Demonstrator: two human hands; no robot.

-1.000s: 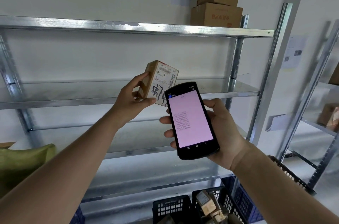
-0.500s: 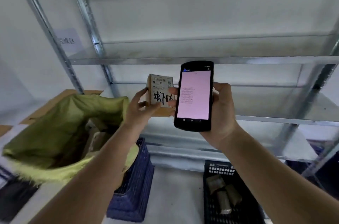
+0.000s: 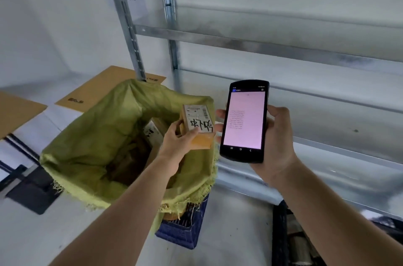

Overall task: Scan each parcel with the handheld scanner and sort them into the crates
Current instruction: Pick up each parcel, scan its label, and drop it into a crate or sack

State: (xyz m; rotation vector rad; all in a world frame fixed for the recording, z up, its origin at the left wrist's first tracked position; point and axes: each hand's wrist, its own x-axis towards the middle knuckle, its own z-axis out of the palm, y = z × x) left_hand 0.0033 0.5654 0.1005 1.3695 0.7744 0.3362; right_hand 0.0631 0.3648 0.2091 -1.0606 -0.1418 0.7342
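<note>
My left hand (image 3: 177, 142) grips a small brown cardboard parcel (image 3: 199, 122) with a white barcode label and black handwriting on its face. It hangs over the right edge of an open green woven sack (image 3: 91, 134) that holds several more parcels. Just to the right, my right hand (image 3: 277, 141) holds the black handheld scanner (image 3: 245, 120) upright, its pink screen with lines of text facing me. Parcel and scanner are nearly touching.
The sack sits in a blue crate (image 3: 185, 230). A black crate (image 3: 290, 237) with parcels stands at the lower right under the metal shelving (image 3: 261, 45). Flat cardboard sheets (image 3: 104, 89) lie on the floor at the left. A black mat (image 3: 32, 189) lies beside the sack.
My view has swung left and down from the shelves to the sack. Both hands came down together, and the parcel now hangs over the sack's rim, still beside the scanner.
</note>
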